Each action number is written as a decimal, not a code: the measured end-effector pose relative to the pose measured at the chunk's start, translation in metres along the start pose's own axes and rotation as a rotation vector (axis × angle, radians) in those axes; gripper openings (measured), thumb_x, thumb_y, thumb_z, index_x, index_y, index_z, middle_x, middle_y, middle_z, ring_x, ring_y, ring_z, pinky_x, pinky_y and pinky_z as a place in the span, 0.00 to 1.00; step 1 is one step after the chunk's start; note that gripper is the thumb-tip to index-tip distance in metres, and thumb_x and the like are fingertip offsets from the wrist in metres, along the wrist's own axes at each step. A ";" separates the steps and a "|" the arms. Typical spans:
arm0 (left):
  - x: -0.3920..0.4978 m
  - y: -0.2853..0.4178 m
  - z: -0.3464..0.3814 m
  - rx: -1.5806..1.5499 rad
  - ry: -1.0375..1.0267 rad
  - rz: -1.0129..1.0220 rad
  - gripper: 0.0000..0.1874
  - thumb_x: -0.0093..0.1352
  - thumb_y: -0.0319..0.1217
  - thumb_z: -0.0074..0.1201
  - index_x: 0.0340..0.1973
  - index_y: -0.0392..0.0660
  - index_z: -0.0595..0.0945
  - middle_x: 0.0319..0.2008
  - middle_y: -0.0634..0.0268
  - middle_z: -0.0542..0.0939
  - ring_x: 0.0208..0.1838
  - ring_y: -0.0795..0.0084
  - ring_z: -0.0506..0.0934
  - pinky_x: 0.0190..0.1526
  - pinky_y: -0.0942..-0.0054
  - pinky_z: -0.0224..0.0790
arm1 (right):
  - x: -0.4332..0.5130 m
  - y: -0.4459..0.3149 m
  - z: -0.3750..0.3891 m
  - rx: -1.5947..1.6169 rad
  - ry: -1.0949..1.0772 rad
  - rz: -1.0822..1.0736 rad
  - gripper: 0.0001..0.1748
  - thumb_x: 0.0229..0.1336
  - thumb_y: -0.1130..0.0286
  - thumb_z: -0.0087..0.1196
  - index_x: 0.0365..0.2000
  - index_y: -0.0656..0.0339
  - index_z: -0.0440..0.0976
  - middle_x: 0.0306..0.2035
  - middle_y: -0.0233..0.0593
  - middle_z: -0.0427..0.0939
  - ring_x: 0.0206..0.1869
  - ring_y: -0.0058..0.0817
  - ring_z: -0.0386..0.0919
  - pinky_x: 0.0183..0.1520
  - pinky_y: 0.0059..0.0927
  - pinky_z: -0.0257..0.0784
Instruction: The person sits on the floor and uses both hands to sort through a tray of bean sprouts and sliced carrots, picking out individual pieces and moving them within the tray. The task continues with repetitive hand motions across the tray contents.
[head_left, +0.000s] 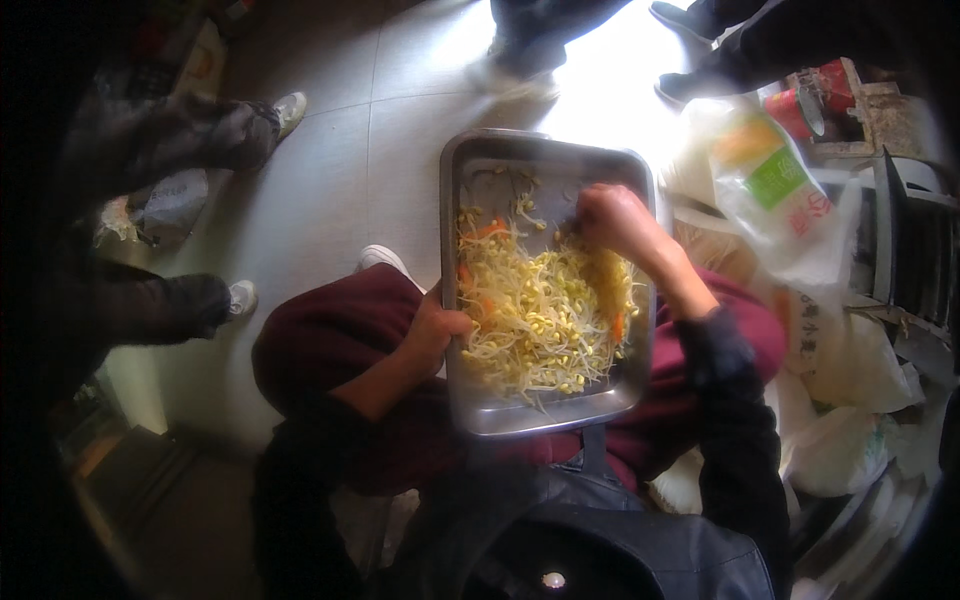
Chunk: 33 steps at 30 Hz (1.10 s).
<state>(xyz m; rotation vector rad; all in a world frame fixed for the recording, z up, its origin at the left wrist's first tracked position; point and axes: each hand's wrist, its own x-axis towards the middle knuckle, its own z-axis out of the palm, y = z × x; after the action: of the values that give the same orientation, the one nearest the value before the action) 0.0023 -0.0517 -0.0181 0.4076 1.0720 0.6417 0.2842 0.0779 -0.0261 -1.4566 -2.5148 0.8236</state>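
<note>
A rectangular stainless-steel tray (547, 420) rests across my lap, its long sides pointing away from me. Bean sprouts (544, 315) with yellow heads cover most of its bottom, mixed with a few orange strips (618, 327) that look like carrot. My left hand (437, 330) grips the left rim, thumb over the edge. Inside the far right part of the tray, my right hand (616, 221) is bent down with curled fingers at the edge of the sprouts. Its fingertips are hidden, so whether it pinches any sprouts cannot be seen. A few loose sprouts (527, 206) lie towards the far end.
Plastic bags (780, 187), a red can (795, 112) and a dark metal-framed rack (911, 247) crowd my right side. Other people's legs and shoes (289, 112) stand to the left and ahead on the tiled floor (337, 180). A clear bag (176, 202) lies at left.
</note>
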 end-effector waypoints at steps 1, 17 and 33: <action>-0.001 0.002 0.001 0.005 0.009 -0.004 0.34 0.45 0.19 0.43 0.52 0.31 0.72 0.38 0.57 0.78 0.35 0.67 0.79 0.36 0.74 0.75 | 0.000 0.000 -0.002 0.091 -0.001 0.016 0.03 0.45 0.79 0.58 0.24 0.65 0.75 0.25 0.49 0.76 0.31 0.48 0.78 0.36 0.39 0.75; 0.003 0.004 0.012 -0.056 0.041 -0.027 0.35 0.48 0.17 0.43 0.56 0.32 0.69 0.38 0.58 0.79 0.36 0.66 0.78 0.35 0.73 0.74 | -0.036 0.001 -0.051 0.618 0.033 0.272 0.04 0.52 0.75 0.57 0.29 0.65 0.75 0.26 0.29 0.76 0.28 0.18 0.73 0.34 0.21 0.71; -0.007 0.015 0.028 -0.025 0.043 0.044 0.35 0.48 0.17 0.42 0.56 0.31 0.69 0.45 0.53 0.78 0.45 0.61 0.80 0.45 0.70 0.76 | -0.084 0.040 -0.053 0.270 0.490 0.358 0.11 0.52 0.80 0.59 0.37 0.63 0.81 0.35 0.40 0.82 0.36 0.26 0.81 0.40 0.26 0.76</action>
<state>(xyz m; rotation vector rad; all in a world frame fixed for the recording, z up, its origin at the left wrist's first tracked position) 0.0216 -0.0453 0.0076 0.3980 1.0972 0.7049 0.3790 0.0444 0.0121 -1.7723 -1.7497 0.7060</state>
